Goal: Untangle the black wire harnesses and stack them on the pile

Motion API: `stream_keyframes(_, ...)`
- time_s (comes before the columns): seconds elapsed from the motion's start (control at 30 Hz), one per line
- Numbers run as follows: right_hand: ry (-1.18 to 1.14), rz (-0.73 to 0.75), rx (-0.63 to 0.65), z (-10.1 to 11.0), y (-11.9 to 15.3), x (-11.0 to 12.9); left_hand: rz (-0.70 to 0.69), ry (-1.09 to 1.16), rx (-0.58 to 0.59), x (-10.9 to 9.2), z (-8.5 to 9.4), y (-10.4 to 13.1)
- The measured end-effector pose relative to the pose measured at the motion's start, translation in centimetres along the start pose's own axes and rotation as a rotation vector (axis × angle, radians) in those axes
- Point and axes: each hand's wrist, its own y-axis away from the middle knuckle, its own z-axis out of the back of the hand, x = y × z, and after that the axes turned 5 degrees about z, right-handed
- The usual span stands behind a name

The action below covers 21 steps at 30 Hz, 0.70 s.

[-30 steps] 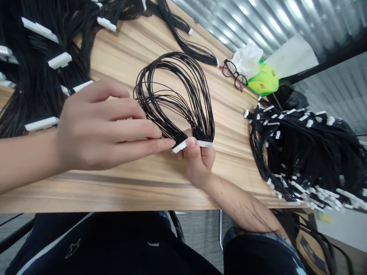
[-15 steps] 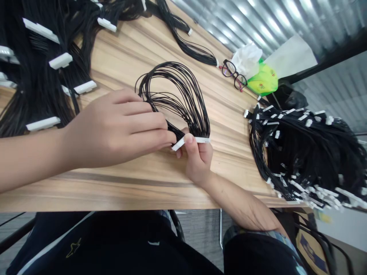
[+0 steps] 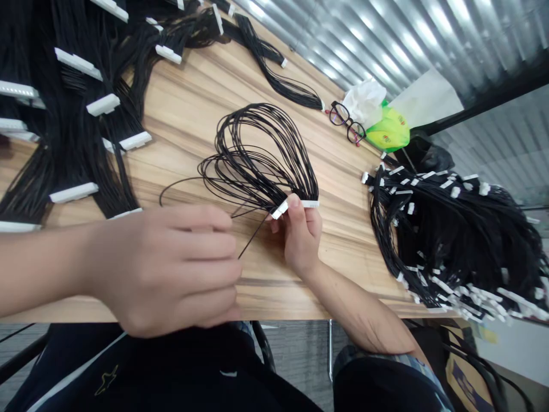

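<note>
The wood-grained counter (image 3: 180, 109) is backed by a shiny corrugated wall (image 3: 386, 34), which is crossed at the right by a dark strip (image 3: 472, 107). Near the counter's far edge, dark-rimmed glasses (image 3: 349, 121) are laid just beside a crumpled white wad (image 3: 364, 102), whose material cannot be told. Next to the wad, a bright green-yellow packet (image 3: 389, 130) marked with small prints is seen, and behind it a white sheet (image 3: 429, 100). A crumpled black bundle (image 3: 435, 157) is placed close by. Below the counter, grey flooring (image 3: 300, 349) and a thin metal leg (image 3: 330, 349) are shown, while a tan-and-blue bag (image 3: 467, 377) is glimpsed at the lower right.
</note>
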Motion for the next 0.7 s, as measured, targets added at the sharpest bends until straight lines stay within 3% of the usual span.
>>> stream_keyframes(0.1,-0.046,0.057,0.017,0.0,0.1,-0.2,0.005,0.191,0.063,-1.0,-0.6,0.4)
stream_keyframes(0.17,-0.049,0.094,0.02,0.1,0.3,-0.4,0.082,0.257,0.084,-1.1,-1.1,0.6)
stream_keyframes(0.3,0.036,0.087,0.014,0.4,0.5,-0.9,0.437,0.257,0.056,-0.7,-1.1,0.3)
stream_keyframes(0.37,0.07,0.099,0.052,0.6,0.6,-0.9,0.661,0.241,0.07,-0.4,-0.7,0.0)
stream_keyframes(0.43,0.097,0.145,0.107,0.8,0.8,-0.8,0.794,0.162,0.099,-0.2,-0.5,-0.1)
stream_keyframes(0.57,0.145,0.241,0.227,1.0,0.8,-0.3,0.768,-0.064,0.117,0.3,-0.3,0.0)
stream_keyframes(0.7,0.211,0.261,0.245,1.0,0.7,0.1,0.693,-0.223,0.109,0.8,0.2,-0.1)
